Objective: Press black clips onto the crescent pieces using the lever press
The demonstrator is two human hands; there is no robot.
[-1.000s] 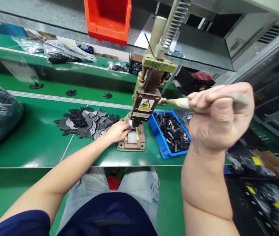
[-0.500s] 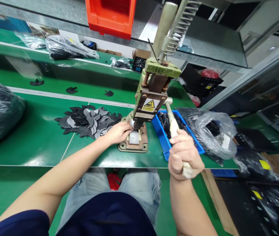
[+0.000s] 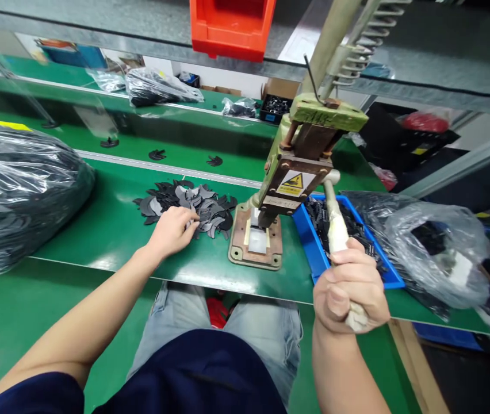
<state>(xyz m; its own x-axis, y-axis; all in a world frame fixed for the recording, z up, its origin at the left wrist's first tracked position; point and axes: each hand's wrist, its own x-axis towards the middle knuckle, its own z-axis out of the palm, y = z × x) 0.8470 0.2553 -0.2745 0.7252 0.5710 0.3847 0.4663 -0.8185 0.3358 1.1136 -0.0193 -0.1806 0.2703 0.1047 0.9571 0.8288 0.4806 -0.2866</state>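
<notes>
**Left hand at the parts pile, right hand on the press lever**

My left hand (image 3: pixel 171 230) rests on the near edge of a pile of flat black and grey crescent-shaped pieces (image 3: pixel 193 201) spread on the green bench top (image 3: pixel 111 230). My fingers curl down together onto the pieces; I cannot tell whether they pinch one. My right hand (image 3: pixel 351 293) is clamped in a fist around the pale worn lever handle (image 3: pixel 335 227), low, past the bench's near edge. The handle runs up to an olive-green metal hand press (image 3: pixel 303 167) standing between my hands, its rusty base plate (image 3: pixel 240 241) just right of the pile. The handle crosses over a blue plastic tray (image 3: pixel 309 244) of small black parts, and beside that lies a crumpled clear plastic bag (image 3: pixel 439 247). A large bulging black bag (image 3: pixel 16 190) fills the bench's left end. An orange plastic bin (image 3: pixel 232 29) hangs on the rail above.
</notes>
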